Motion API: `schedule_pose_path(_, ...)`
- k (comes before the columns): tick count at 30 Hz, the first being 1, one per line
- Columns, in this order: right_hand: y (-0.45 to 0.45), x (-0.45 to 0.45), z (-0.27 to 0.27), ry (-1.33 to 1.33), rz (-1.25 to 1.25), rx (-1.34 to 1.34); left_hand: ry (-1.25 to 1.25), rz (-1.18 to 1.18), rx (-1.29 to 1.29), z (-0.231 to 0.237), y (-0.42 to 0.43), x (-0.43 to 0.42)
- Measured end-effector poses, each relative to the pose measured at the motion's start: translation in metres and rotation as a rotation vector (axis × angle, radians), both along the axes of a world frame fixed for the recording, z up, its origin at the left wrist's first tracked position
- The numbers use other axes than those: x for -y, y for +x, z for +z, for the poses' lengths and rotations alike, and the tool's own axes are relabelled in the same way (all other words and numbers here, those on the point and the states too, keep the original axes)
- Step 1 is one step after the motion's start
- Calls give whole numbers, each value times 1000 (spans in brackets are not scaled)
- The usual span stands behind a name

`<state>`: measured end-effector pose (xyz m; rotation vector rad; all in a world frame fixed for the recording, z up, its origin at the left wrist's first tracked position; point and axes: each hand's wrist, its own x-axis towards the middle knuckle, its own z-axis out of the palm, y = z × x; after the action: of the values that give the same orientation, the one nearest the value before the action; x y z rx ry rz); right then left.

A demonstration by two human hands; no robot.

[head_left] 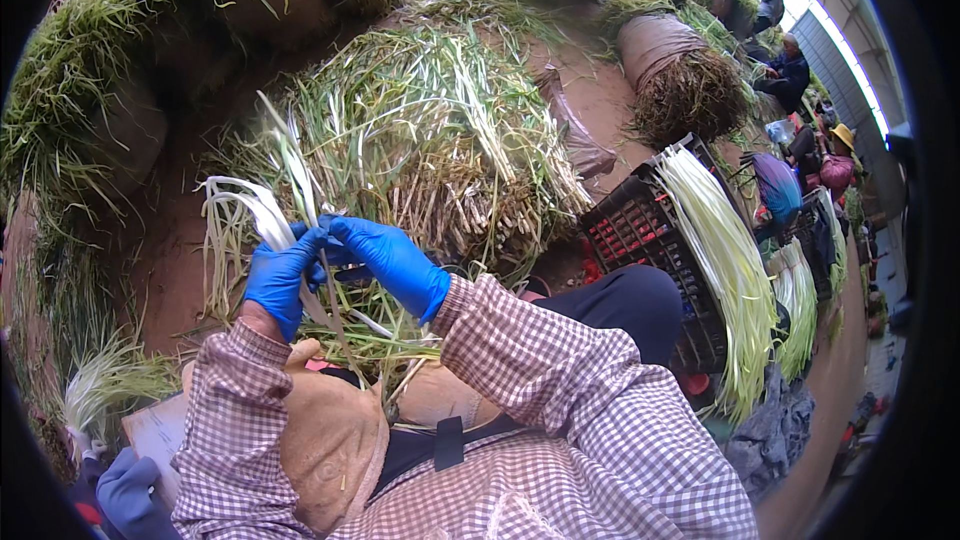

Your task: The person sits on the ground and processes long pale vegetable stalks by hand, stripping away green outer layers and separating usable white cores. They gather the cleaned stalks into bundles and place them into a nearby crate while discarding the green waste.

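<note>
My left hand (279, 283), in a blue glove, grips a bundle of limp white stalks (262, 214) that droop over on the left. Fingers of my right hand (397, 262), also gloved in blue, pinch a pale green leafy stalk (294, 161) where both hands meet. Its top points up and away from me, and a thin strip hangs below the fingers. Just past my hands lies a large heap of garlic-like plants (450, 142), with the brown stem ends towards me. Loose green leaves (375, 349) are scattered over my lap.
On the right, long trimmed pale green stalks (720, 270) lie across a black plastic crate (637, 229). Wrapped bundles of plants (664, 52) stand at the back right, more greens (67, 82) at the left. Other people (787, 75) sit farther off on the right.
</note>
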<state>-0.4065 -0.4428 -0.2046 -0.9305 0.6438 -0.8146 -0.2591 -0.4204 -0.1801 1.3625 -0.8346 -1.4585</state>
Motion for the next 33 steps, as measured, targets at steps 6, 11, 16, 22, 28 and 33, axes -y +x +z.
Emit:
schedule_pose_path(6,0,-10,8,347,-326,138,47,-69,53,-2,-33,-10)
schedule_pose_path(11,-61,15,7,128,-378,238,73,-39,10,-8,-26,-1)
schedule_pose_path(16,-226,97,42,58,-868,392,71,215,25,-37,29,13)
schedule_pose_path(22,-346,116,111,-198,-883,237,77,294,478,-61,68,25)
schedule_pose_path(28,-246,119,66,4,-686,239,161,-176,244,-63,0,2)
schedule_pose_path(33,-141,118,19,201,-566,241,103,-624,-75,-30,-53,-26)
